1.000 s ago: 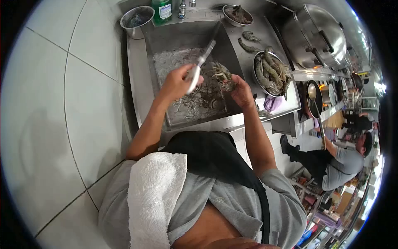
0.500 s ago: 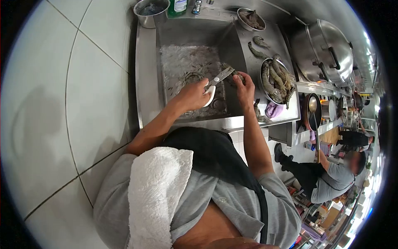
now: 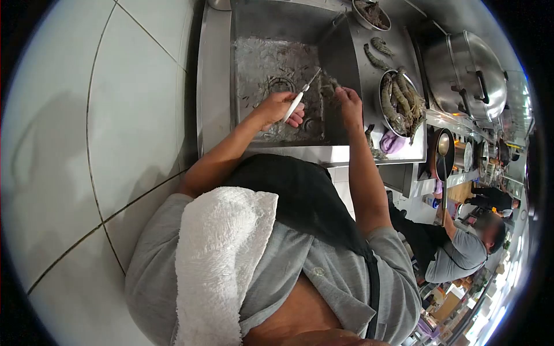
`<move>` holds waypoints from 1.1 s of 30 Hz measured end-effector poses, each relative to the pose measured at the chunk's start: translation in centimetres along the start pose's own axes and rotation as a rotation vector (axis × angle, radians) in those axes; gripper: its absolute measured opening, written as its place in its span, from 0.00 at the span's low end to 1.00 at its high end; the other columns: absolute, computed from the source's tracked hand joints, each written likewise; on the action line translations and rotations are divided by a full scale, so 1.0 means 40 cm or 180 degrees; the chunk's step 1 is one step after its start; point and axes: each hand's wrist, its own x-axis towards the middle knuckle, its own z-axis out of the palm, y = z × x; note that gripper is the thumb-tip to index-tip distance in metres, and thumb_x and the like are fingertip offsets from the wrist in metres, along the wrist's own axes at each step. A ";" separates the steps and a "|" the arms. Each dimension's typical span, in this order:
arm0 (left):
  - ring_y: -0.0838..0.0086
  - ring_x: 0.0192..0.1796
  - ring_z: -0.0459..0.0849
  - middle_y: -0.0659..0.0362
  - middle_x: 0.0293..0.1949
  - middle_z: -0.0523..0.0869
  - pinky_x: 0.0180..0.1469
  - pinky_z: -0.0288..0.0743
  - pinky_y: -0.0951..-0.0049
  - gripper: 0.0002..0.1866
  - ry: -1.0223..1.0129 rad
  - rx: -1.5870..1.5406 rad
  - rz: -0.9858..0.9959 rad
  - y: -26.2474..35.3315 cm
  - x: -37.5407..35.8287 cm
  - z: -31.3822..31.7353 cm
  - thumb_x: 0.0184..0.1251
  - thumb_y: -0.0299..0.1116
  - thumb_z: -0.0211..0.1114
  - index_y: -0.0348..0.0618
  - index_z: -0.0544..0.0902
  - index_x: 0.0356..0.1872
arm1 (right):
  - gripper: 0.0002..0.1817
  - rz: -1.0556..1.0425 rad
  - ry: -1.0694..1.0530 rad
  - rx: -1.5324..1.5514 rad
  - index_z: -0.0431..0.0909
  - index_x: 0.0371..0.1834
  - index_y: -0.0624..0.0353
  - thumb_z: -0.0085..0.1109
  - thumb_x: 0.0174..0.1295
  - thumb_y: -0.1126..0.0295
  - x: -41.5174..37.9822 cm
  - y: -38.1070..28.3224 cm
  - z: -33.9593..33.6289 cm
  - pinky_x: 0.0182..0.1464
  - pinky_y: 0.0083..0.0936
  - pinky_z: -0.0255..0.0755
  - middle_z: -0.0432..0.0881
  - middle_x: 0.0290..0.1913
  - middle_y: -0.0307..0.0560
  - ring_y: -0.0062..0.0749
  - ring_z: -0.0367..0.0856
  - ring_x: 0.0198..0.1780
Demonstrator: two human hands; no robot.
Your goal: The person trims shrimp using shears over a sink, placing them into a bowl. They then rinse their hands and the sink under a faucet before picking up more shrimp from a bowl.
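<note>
In my left hand (image 3: 280,109) is a pair of scissors (image 3: 295,106) with white handles. Their blades point up and to the right, over the stainless steel sink (image 3: 214,86). My right hand (image 3: 349,105) pinches a raw shrimp (image 3: 329,86) near the sink's right wall, just beside the blade tips; blur hides its details. Wet scraps lie on the sink floor around the drain (image 3: 281,85). A bowl heaped with whole shrimp (image 3: 398,101) stands on the counter to the right of my right hand, and two loose shrimp (image 3: 378,56) lie above it.
A second bowl (image 3: 370,14) with dark contents sits at the top of the counter. A purple cloth (image 3: 392,142) lies by the front edge. Further right are a large lidded pot (image 3: 465,75), a pan with a ladle (image 3: 443,147) and a co-worker (image 3: 461,251).
The scissors have come away from the shrimp and turned more upright, and my left fingers have loosened around the handles. The shrimp is still in my right hand. The whole view has shifted.
</note>
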 end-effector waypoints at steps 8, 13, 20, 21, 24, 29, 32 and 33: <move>0.61 0.36 0.85 0.46 0.35 0.82 0.37 0.84 0.64 0.17 -0.0646 -0.1075 -0.0269 -0.002 -0.024 0.009 0.65 0.41 0.62 0.38 0.73 0.46 | 0.12 0.0534 0.0048 0.1598 0.77 0.44 0.64 0.61 0.61 0.68 0.013 0.033 -0.001 0.45 0.26 0.73 0.82 0.40 0.44 0.28 0.80 0.41; 0.59 0.38 0.86 0.43 0.38 0.82 0.40 0.84 0.63 0.23 -0.0832 -0.0906 -0.0303 0.006 -0.022 0.036 0.66 0.41 0.61 0.34 0.70 0.53 | 0.16 0.0410 -0.0005 0.1571 0.76 0.45 0.64 0.63 0.61 0.64 -0.014 -0.002 0.017 0.47 0.19 0.66 0.81 0.40 0.41 0.23 0.75 0.41; 0.62 0.36 0.86 0.45 0.37 0.82 0.38 0.84 0.64 0.19 -0.0743 -0.1254 -0.0308 -0.009 0.025 0.034 0.65 0.39 0.63 0.34 0.73 0.48 | 0.16 0.0187 -0.0089 0.1304 0.76 0.45 0.65 0.63 0.61 0.64 -0.039 -0.021 0.045 0.49 0.18 0.64 0.80 0.38 0.41 0.21 0.73 0.42; 0.62 0.36 0.86 0.46 0.36 0.82 0.38 0.84 0.64 0.19 -0.0584 -0.1207 -0.0123 -0.004 0.030 0.033 0.64 0.39 0.63 0.34 0.74 0.47 | 0.16 0.0198 -0.0112 0.1312 0.76 0.45 0.65 0.63 0.62 0.64 -0.045 -0.028 0.051 0.49 0.18 0.64 0.80 0.39 0.41 0.21 0.74 0.42; 0.61 0.33 0.86 0.48 0.33 0.82 0.36 0.85 0.62 0.14 -0.0200 -0.1172 0.0341 0.019 0.027 0.029 0.65 0.35 0.62 0.35 0.74 0.44 | 0.16 0.0259 -0.0067 0.1440 0.76 0.44 0.66 0.62 0.62 0.64 -0.055 -0.047 0.053 0.49 0.19 0.64 0.81 0.39 0.42 0.22 0.74 0.41; 0.60 0.33 0.86 0.46 0.32 0.83 0.35 0.85 0.62 0.14 -0.0642 -0.1401 -0.0394 0.013 0.004 0.044 0.65 0.34 0.61 0.33 0.74 0.44 | 0.15 0.0399 0.0217 0.1456 0.75 0.43 0.66 0.62 0.63 0.65 -0.030 -0.026 0.041 0.48 0.20 0.65 0.81 0.39 0.43 0.24 0.75 0.39; 0.59 0.34 0.86 0.45 0.31 0.83 0.36 0.85 0.62 0.17 -0.0390 -0.1199 -0.0032 0.010 0.039 0.061 0.64 0.34 0.62 0.30 0.74 0.46 | 0.15 0.0022 0.0221 0.1116 0.75 0.43 0.67 0.62 0.62 0.65 -0.042 -0.034 0.044 0.48 0.20 0.65 0.80 0.39 0.43 0.24 0.75 0.38; 0.59 0.33 0.86 0.46 0.32 0.84 0.36 0.86 0.62 0.16 0.0003 -0.1451 0.0108 0.023 0.054 0.052 0.64 0.33 0.63 0.28 0.74 0.44 | 0.15 0.0060 0.0258 0.1160 0.75 0.43 0.66 0.62 0.62 0.65 -0.040 -0.023 0.046 0.48 0.19 0.66 0.80 0.39 0.42 0.23 0.75 0.39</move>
